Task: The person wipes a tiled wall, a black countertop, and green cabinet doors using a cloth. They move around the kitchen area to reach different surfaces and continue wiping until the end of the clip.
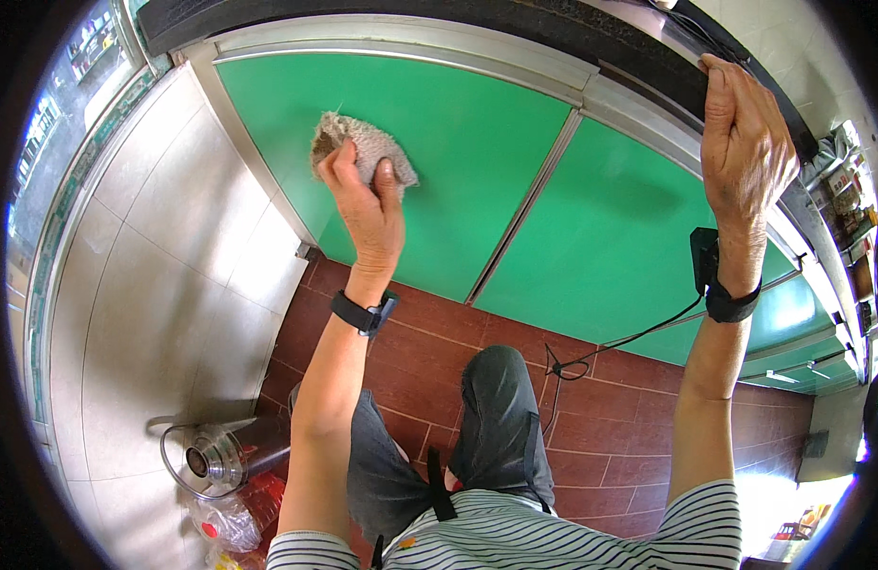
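Observation:
My left hand [365,192] presses a greyish-beige fluffy cloth [382,146] against a green cabinet door panel [474,142], near its upper left part. Fingers and thumb are bent around the folded cloth. On the right, my right hand [748,135] rests at the dark edge of the countertop [652,68], with its fingertips over the edge; I see no object in it. Both wrists wear black straps with small devices. A metal-framed seam divides the left panel from a second green panel [610,235].
A metal vacuum flask [218,456] and plastic bags with red items [232,524] stand at the lower left by a tiled wall [168,313]. A black cable [624,340] hangs from the right wrist over the red-brown tiled floor [424,335]. Shelved goods are at the far right.

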A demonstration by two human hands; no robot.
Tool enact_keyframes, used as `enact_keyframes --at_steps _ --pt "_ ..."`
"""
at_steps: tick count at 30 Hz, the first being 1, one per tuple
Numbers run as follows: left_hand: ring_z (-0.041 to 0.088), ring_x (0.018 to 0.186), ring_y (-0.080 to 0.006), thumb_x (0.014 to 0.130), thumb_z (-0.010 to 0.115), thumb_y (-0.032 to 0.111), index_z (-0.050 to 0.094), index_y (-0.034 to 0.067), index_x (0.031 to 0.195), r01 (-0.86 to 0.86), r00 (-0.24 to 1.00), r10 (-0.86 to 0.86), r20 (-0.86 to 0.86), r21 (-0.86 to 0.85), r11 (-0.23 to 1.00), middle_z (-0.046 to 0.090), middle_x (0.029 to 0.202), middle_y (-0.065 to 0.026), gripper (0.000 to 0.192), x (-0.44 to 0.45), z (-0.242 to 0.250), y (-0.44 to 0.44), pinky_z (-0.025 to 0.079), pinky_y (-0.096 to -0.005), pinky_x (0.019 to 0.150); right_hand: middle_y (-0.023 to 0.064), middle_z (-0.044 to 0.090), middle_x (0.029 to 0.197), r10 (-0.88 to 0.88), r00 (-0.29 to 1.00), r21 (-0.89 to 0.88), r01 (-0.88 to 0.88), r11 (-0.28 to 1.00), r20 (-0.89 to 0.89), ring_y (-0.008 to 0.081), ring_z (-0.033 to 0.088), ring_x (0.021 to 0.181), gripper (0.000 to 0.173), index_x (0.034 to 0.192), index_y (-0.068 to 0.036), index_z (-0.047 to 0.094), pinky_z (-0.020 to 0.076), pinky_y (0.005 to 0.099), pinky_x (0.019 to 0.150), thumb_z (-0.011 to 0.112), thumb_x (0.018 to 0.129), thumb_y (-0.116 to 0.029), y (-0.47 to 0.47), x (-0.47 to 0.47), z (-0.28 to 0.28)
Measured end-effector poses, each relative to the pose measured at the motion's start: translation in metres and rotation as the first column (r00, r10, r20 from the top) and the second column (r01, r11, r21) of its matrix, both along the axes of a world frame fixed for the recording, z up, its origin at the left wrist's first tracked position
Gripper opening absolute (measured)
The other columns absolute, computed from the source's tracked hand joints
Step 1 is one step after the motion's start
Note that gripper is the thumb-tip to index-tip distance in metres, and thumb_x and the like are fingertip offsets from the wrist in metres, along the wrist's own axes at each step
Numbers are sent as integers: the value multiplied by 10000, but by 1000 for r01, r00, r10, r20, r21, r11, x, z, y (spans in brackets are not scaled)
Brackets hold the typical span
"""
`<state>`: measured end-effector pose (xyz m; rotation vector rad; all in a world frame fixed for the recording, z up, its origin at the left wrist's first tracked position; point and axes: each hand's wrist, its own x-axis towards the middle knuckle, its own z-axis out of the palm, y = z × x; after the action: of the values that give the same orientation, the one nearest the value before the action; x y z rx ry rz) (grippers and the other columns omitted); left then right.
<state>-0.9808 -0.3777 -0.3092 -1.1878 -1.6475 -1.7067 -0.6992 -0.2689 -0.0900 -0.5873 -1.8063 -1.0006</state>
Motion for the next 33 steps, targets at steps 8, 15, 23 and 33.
enact_keyframes --at_steps 8,15,23,33 --pt "597 889 -325 889 580 138 536 120 1152 78 902 -262 -342 -469 880 534 1061 -166 267 40 -75 -4 540 -416 696 63 723 888 -34 999 59 33 998 23 217 699 829 284 952 -120 734 555 342 731 558 953 -343 2 0 0" --pt "632 746 -256 817 600 57 552 138 1046 19 822 -403 -403 -687 726 544 1007 -87 248 2 -115 -28 575 -368 671 57 721 874 -9 1000 2 9 1000 21 203 693 781 267 955 -113 733 548 318 695 559 954 -315 0 0 2" --pt "563 947 -366 769 619 -16 462 15 1071 -209 974 225 -9 -410 888 449 1074 -205 342 -71 -96 -28 463 -435 868 55 719 883 -30 1000 -15 30 999 7 201 690 785 275 950 -111 730 538 310 694 544 963 -313 -3 -1 1" --pt "404 1174 -213 946 573 159 394 -12 1351 -78 837 -70 543 245 966 378 1253 -130 475 -99 -22 -1 367 -341 991 52 716 873 -7 1000 0 7 1000 12 200 682 772 272 940 -107 728 532 299 687 533 970 -294 -3 -5 1"
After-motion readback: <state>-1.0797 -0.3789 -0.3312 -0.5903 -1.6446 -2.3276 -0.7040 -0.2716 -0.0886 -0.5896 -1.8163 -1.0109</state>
